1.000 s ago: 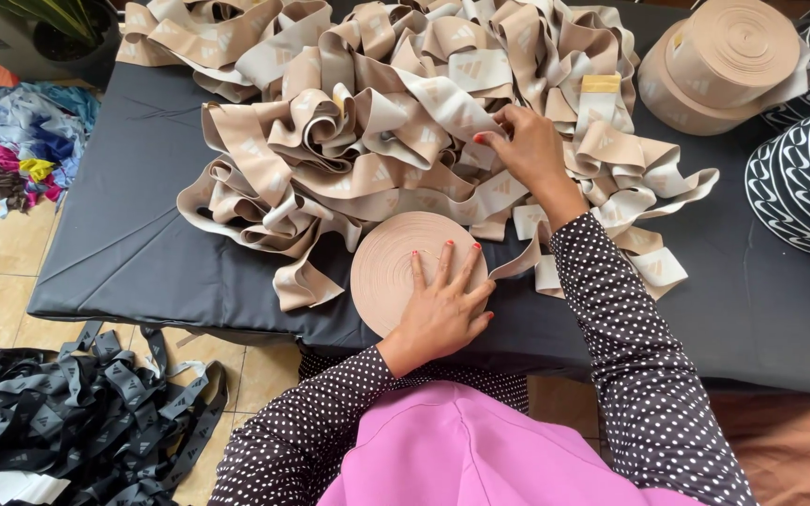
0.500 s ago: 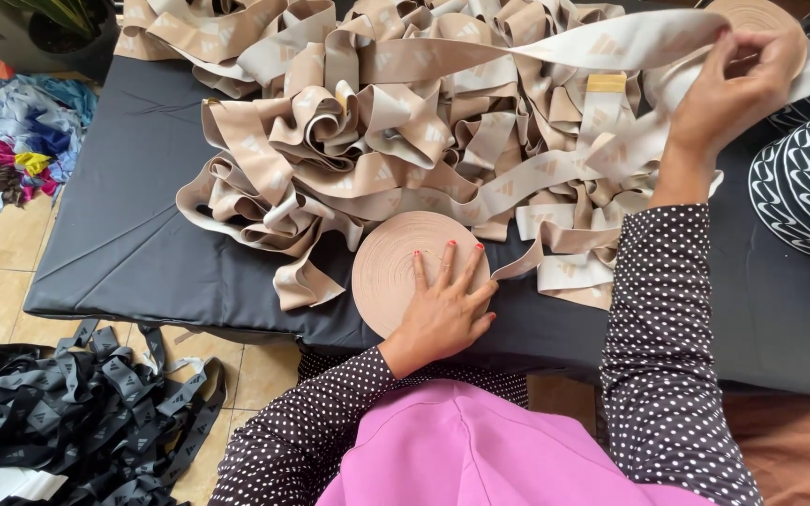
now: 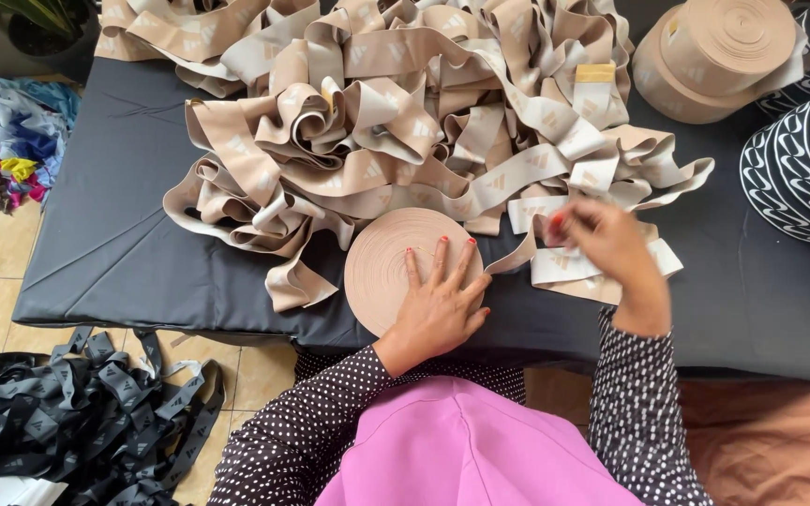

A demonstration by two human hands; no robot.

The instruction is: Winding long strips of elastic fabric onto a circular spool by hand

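Note:
A flat coiled roll of beige elastic band (image 3: 388, 255) lies on a dark grey padded surface (image 3: 133, 253). My left hand (image 3: 438, 300) rests palm-down on the roll, fingers spread. My right hand (image 3: 602, 245), blurred, pinches the loose strap (image 3: 516, 258) that runs from the roll's right side. Behind them sprawls a big loose pile of the same beige band (image 3: 396, 112).
Two stacked finished beige rolls (image 3: 714, 52) stand at the back right. Black-and-white patterned rolls (image 3: 803, 164) sit at the right edge. A heap of black band (image 3: 67, 422) lies on the tiled floor at the lower left, and coloured fabric scraps (image 3: 2, 155) at the left.
My right hand had lifted a length of band high to the right; now it has come back down close to the roll, holding the strap. My left hand stays on the roll.

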